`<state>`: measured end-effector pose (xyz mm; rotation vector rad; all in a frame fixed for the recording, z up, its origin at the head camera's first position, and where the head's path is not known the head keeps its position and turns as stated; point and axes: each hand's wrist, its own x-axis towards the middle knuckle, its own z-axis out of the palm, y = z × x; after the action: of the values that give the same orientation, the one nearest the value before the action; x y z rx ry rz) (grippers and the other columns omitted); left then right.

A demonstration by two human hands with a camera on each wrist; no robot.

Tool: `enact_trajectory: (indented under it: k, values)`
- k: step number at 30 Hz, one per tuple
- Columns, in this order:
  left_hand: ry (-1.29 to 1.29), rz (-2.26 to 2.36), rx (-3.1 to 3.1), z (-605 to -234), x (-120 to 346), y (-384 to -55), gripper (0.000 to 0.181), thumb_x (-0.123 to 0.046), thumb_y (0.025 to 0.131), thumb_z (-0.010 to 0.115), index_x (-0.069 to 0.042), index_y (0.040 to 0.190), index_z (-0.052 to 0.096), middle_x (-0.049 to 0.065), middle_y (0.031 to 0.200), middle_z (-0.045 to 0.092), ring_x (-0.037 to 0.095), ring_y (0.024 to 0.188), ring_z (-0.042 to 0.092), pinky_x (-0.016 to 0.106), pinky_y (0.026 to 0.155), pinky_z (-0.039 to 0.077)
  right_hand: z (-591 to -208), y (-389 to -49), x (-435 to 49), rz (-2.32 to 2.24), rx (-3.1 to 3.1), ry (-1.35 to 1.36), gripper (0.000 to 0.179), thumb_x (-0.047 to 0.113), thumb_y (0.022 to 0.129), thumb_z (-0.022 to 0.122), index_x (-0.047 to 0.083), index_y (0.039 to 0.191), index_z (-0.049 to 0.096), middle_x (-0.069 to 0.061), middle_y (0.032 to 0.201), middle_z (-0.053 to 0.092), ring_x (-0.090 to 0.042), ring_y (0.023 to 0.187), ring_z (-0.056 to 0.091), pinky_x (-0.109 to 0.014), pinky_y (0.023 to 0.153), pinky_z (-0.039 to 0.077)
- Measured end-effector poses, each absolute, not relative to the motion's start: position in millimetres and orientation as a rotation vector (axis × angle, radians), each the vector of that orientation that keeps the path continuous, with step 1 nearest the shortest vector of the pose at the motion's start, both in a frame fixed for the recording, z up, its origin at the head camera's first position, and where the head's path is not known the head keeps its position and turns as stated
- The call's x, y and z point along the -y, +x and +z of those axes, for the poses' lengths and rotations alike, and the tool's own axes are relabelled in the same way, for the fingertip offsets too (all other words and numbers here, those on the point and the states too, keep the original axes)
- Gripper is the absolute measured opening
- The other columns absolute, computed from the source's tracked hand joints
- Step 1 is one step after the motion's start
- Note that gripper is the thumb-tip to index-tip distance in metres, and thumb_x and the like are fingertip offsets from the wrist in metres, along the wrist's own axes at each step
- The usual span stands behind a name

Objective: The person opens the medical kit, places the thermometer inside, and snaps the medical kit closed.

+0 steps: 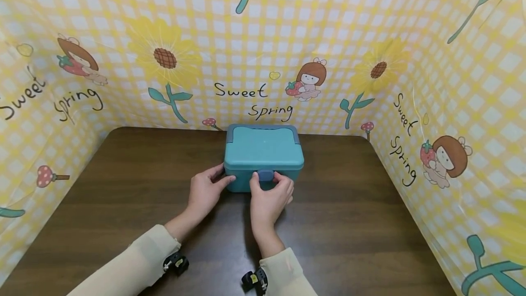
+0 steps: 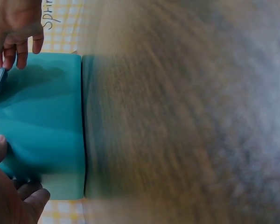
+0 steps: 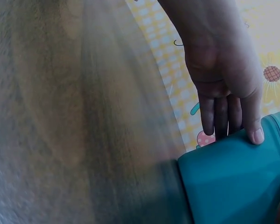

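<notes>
A teal lunch box (image 1: 264, 146) with a lid and darker blue-grey clips stands at the far side of the table. My left hand (image 1: 204, 194) holds its front left corner, thumb on the front face and fingers along the left side. At the middle of the front, the thumb and index finger of my right hand (image 1: 269, 202) pinch the sides of the blue latch (image 1: 265, 176). The lid lies flat on the box. In the right wrist view the left thumb presses the box wall (image 3: 233, 172), its other fingers partly hidden behind it.
The brown wooden table (image 1: 341, 223) carries the box. Yellow checked cloth (image 1: 255, 40) with printed flowers and lettering rises behind the table and along both sides, close behind the box. Each wrist wears a small black camera (image 1: 176, 263).
</notes>
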<state>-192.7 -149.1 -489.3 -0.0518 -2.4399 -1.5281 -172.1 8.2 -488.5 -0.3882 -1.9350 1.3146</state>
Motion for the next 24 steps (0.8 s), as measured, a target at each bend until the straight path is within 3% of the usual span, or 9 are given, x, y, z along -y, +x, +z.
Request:
enact_trajectory:
  k: [24]
  values:
    - [-0.064, -1.518, 2.438, -489.7, 150.9, -192.6, 0.059, -0.042, 0.088, 0.081, -0.008, 0.134, 0.069, 0.011, 0.127, 0.072, 0.022, 0.116, 0.069, 0.044, 0.091, 0.06, -494.8, -172.0, -1.5, 1.443, 1.926, -0.477, 0.054, 0.041, 0.081, 0.088, 0.012, 0.116, 0.059, -0.003, 0.11, 0.059, -0.019, 0.107, 0.056, -0.045, 0.105, 0.032]
